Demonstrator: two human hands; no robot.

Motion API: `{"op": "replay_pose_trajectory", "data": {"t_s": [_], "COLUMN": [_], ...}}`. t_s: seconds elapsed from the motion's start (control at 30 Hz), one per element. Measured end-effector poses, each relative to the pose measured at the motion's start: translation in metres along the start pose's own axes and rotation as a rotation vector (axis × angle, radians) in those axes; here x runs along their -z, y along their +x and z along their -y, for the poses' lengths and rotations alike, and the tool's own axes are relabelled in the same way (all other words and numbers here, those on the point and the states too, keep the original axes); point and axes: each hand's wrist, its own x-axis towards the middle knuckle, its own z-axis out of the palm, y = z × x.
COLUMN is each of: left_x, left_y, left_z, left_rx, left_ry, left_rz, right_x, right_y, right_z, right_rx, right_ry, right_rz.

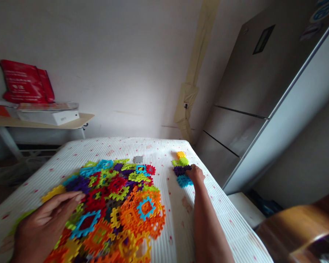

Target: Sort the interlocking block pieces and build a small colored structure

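Observation:
A large heap of notched plastic interlocking pieces [117,182] in orange, lime, red, purple, yellow and blue covers the left and middle of the table. Over its left side is my left hand [44,223], thumb and index finger pinched together; whatever they hold, if anything, does not show. At the far right, my right hand [197,173] has its fingertips closed at a dark purple interlocking piece [180,170]. Just in front of that lie blue pieces [184,180], partly covered by the hand. Beyond it, lime pieces [184,161] and a yellow piece [181,154] continue the row.
A grey piece [138,159] lies alone behind the heap. The white ribbed tablecloth [172,219] has small red spots. A refrigerator [233,98] stands at right, with a wooden chair [304,223] nearer. On a side table [82,120] at left sit a white box and a red bag.

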Motion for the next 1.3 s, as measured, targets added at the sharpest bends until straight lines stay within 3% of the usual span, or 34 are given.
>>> {"op": "replay_pose_trajectory", "data": {"t_s": [0.1,0.27,0.57,0.73,0.9,1.03,1.3], "left_x": [0.002,0.002,0.008,0.017,0.024,0.019,0.007], "left_y": [0.006,0.010,0.003,0.017,0.039,0.050,0.060], "left_z": [0.017,0.024,-0.023,-0.023,-0.004,0.006,0.005], "left_rx": [0.075,0.109,0.173,0.143,0.065,-0.016,0.024], "left_ry": [-0.072,-0.107,-0.084,-0.077,0.179,0.424,0.502], "left_rz": [0.095,0.114,0.117,0.129,0.222,0.300,0.407], "right_x": [0.001,0.003,0.003,0.000,-0.006,-0.005,0.005], "right_y": [0.003,0.007,0.001,0.004,0.012,0.011,0.008], "right_z": [-0.004,-0.008,-0.004,-0.007,-0.009,-0.010,-0.006], "right_rx": [0.008,-0.001,0.006,0.013,0.020,0.011,0.093], "right_ry": [0.011,0.034,0.046,0.044,0.048,0.043,0.078], "right_rz": [0.012,0.012,0.002,0.018,0.021,-0.017,-0.147]}}
